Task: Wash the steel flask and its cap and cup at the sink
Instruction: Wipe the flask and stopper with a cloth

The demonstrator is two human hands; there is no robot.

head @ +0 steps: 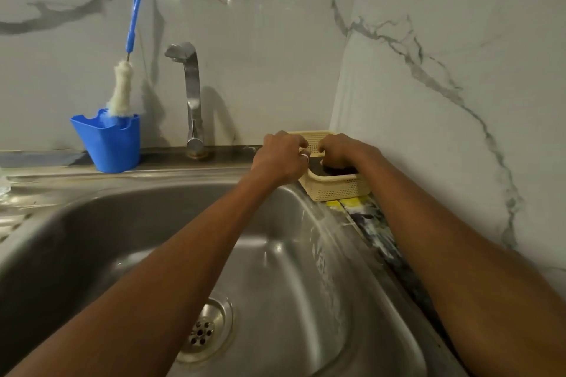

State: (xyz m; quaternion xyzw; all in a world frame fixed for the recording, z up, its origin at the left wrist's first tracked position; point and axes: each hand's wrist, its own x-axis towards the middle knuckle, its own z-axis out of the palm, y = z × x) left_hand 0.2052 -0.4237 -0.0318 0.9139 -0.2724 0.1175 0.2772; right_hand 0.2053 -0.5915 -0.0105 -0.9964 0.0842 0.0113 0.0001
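A cream perforated basket [337,188] stands on the sink ledge at the back right corner, and both my hands reach into it. My right hand [340,151] curls its fingers down onto a dark round object [318,170] lying in the basket. My left hand [283,157], with a ring on one finger, is curled over the basket's left rim; whether it holds anything is hidden. No steel flask, cap or cup shows plainly in view. The steel sink [122,223] below my forearms holds nothing, with its drain [203,330] near the front.
A steel tap [191,86] rises behind the sink, no water running. A blue cup [111,144] at the back left holds a bottle brush [122,92] with a blue handle. Marble walls close the back and right. A yellow and dark patterned strip [367,217] lies right of the basin.
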